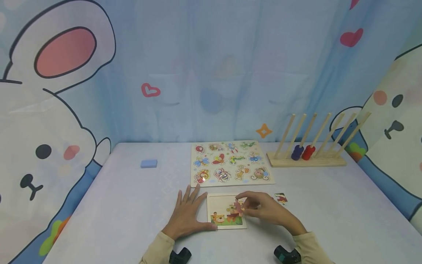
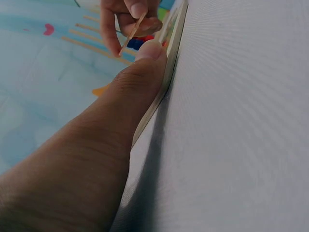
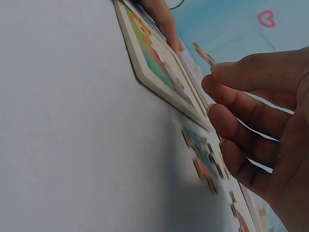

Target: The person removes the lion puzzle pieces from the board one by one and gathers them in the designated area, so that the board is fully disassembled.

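Note:
A small framed jigsaw board (image 1: 226, 226) lies on the table, its lower part filled with picture pieces showing a bear's face and green grass. Spread over its left side, my left hand (image 1: 187, 216) has its thumb on the lower frame edge. My right hand (image 1: 267, 209) pinches a puzzle piece (image 1: 238, 207) above the board's right part; the right wrist view shows this piece (image 3: 203, 53) held between thumb and forefinger, tilted and off the board. Loose pieces (image 3: 202, 159) lie beside the board, partly behind my right hand in the head view, where one piece (image 1: 281, 198) shows.
Behind the small board lies a larger insect puzzle board (image 1: 232, 164). A wooden peg rack (image 1: 308, 163) with blue and red beads stands at the back right. A blue block (image 1: 149, 164) sits at the back left. A curtain hangs behind the table.

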Demonstrator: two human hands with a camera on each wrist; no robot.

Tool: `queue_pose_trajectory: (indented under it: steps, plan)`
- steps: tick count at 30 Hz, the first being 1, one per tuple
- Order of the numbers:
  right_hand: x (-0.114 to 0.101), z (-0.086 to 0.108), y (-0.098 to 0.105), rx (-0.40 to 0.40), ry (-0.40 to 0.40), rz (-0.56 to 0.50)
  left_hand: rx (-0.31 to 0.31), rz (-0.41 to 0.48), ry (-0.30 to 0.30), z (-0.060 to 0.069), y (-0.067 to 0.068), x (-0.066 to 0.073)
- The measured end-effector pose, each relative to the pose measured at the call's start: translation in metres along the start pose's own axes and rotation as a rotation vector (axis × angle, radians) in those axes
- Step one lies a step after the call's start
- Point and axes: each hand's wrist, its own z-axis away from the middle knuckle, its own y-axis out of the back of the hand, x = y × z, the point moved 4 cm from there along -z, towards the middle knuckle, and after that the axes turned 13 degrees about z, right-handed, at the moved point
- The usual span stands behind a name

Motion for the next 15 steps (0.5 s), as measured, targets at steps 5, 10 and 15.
queue_pose_trajectory:
  steps: [5,10,15]
  plan:
    - [0.011,0.007,0.007,-0.015,0.004,-0.046,0.001,0.013,-0.003,0.0,0.0,0.0]
    - [0.017,0.012,0.013,-0.066,-0.022,-0.091,-0.007,0.021,0.004,0.0,0.0,0.001]
    - [0.029,0.023,0.018,-0.153,-0.085,-0.097,-0.01,0.014,0.007,0.0,0.001,0.0]
